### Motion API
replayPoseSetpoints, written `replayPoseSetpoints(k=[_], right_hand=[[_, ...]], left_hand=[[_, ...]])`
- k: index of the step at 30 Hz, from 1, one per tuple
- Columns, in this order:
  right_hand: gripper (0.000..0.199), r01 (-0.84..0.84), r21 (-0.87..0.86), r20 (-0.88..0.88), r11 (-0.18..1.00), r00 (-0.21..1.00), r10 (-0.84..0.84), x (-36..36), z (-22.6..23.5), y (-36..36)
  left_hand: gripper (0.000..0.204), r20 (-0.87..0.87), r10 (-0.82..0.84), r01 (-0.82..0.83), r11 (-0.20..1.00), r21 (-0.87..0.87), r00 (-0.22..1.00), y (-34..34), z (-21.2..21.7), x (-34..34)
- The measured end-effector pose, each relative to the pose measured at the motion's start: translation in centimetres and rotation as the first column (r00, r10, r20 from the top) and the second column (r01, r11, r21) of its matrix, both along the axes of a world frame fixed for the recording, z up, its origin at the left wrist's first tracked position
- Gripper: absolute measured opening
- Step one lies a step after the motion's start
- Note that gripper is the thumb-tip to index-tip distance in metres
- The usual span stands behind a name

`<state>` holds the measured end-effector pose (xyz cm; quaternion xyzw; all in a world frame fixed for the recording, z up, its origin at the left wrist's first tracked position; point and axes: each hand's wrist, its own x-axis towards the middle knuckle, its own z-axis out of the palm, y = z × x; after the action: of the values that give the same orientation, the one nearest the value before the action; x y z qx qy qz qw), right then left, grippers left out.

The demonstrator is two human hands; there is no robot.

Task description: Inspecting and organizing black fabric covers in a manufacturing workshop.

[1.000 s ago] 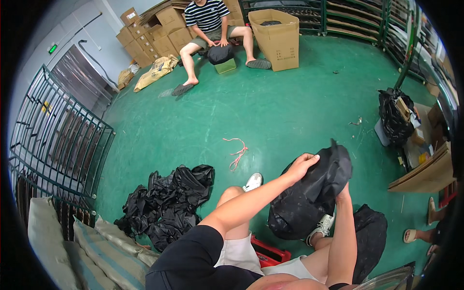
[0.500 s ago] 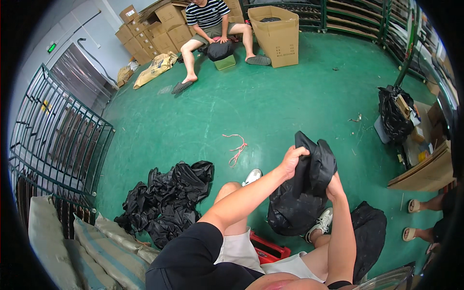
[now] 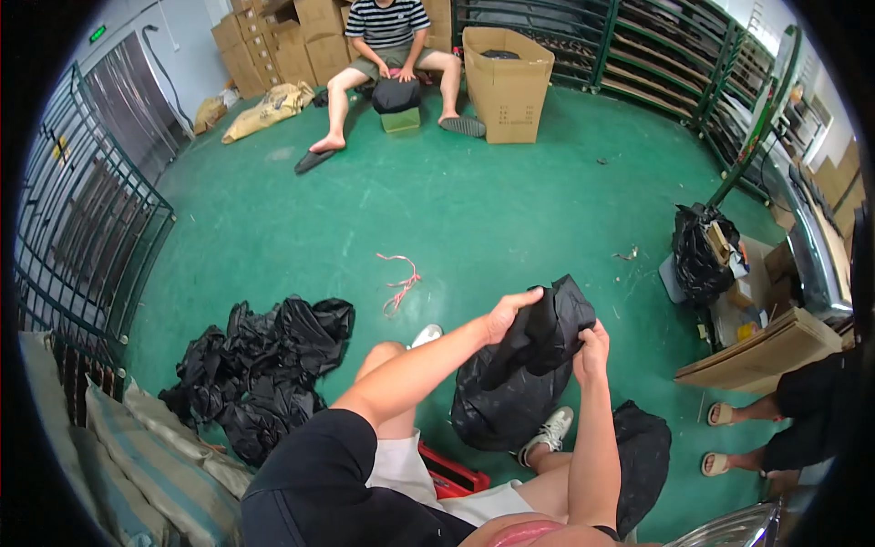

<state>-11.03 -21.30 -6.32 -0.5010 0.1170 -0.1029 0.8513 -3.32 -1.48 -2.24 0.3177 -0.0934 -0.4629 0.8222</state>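
A piece of thin black cloth (image 3: 542,333) is drawn out between my two hands, in front of my knees. My left hand (image 3: 512,314) grips its left upper edge, thumb on top. On the other side my right hand (image 3: 592,351) pinches the right edge, fingers bent. Below it, between my feet, rests a rounded, bulky black bundle (image 3: 506,410) with pale specks; whether the cloth is part of it I cannot tell. Another black bundle (image 3: 641,456) lies beside my right leg. A crumpled heap of black sheeting (image 3: 264,365) spreads over the floor to my left.
A red plastic stool (image 3: 451,476) is under me. Pink string (image 3: 401,284) lies ahead on the green floor. Another person (image 3: 387,55) sits at the far side near a tall carton (image 3: 508,91). Woven sacks (image 3: 137,456) stand left; flattened cardboard (image 3: 756,351) and someone's legs (image 3: 752,456) are right.
The view has shifted, so floor things appear further left. The cloth, earlier standing up in folds, now slants between my hands. My right hand has risen along its edge; both hands keep their grip.
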Motion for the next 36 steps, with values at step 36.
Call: replayPoseSetpoints(k=[36], right_hand=[[0.028, 0.093, -0.475, 0.013, 0.875, 0.995, -0.099, -0.6, 0.1, 4.0]], left_hand=[[0.026, 0.298, 0.270, -0.360, 0.881, 0.308, 0.916, -2.7, -1.2, -1.9]])
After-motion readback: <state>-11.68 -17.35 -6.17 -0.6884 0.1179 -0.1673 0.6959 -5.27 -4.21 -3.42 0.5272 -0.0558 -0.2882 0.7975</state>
